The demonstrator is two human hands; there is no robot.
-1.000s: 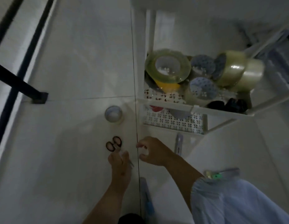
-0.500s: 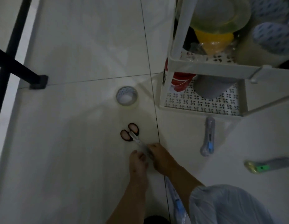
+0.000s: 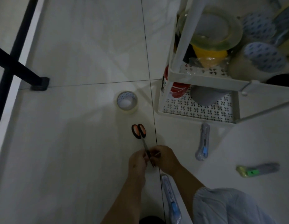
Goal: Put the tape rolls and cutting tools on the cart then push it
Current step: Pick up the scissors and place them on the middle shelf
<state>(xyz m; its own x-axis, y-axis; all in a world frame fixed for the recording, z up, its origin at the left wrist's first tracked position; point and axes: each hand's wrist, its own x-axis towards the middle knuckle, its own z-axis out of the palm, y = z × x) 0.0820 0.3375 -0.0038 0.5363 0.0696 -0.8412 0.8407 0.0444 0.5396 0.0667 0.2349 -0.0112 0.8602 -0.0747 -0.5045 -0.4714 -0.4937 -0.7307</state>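
Head view: dim, looking down at a pale tiled floor [image 3: 75,159] with both bare hands low in the middle.
Left hand [image 3: 137,164]: its grip is clamped on the blade end of the scissors [image 3: 141,138], fingers curled round the metal.
Right hand [image 3: 164,159]: its grip also pinches the blades, touching the left hand; a light blue sleeve [image 3: 229,206] covers its upper arm.
Scissors: blades lie inside the 2 grips, the black and orange handles stick out beyond them, away from the person; whether the handles rest on the floor I cannot tell.
Tape roll [image 3: 127,102]: lies flat on the floor, beyond the scissor handles and well apart from the grips.
Cart [image 3: 198,80]: white, beyond and to the right of the grips; its upper tray holds several tape rolls [image 3: 216,31], clear, yellow and patterned, and the lower tray holds a red item and a grey one.
Blue cutter [image 3: 202,142]: lies on the floor to the right of the grips, just in front of the cart's lower tray.
Green cutter [image 3: 257,170]: lies on the floor further right, well apart from the grips.
Packaged cutter [image 3: 171,202]: lies on the floor under the right forearm, nearer the person than the grips.
Black frame [image 3: 19,67]: its foot stands on the floor far to the left of the grips.
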